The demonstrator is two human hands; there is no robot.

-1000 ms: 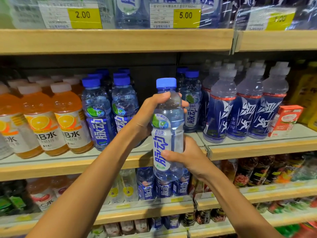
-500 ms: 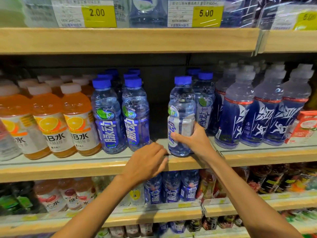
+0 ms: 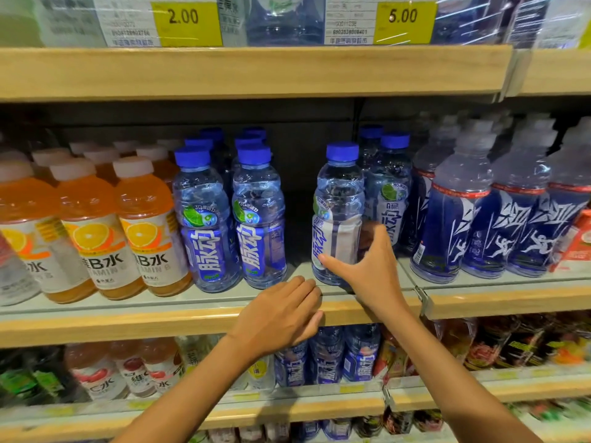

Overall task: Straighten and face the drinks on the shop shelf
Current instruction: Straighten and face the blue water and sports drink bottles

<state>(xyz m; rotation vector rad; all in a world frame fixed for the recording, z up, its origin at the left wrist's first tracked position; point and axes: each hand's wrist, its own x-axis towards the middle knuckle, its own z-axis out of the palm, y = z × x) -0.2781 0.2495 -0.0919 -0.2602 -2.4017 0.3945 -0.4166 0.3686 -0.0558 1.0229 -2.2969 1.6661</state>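
A clear blue-capped drink bottle (image 3: 338, 199) stands upright at the front of the middle shelf (image 3: 192, 324), its label turned partly to the left. My right hand (image 3: 367, 270) is wrapped around its lower half, thumb on the label. My left hand (image 3: 281, 314) rests knuckles-up on the shelf's wooden front edge, fingers loosely curled, holding nothing. Two matching bottles (image 3: 233, 215) stand to the left with labels facing out, and a gap lies between them and the held bottle.
Orange vitamin drinks (image 3: 96, 231) fill the shelf's left. Dark blue sports bottles (image 3: 495, 212) stand on the right, then a red carton (image 3: 579, 241). More matching bottles stand behind the held one. Price tags (image 3: 403, 17) hang on the upper shelf; lower shelves hold more drinks.
The bottle went from being held up in both hands to standing on the shelf. My left hand let go and dropped to the shelf edge. My right hand still grips the bottle.
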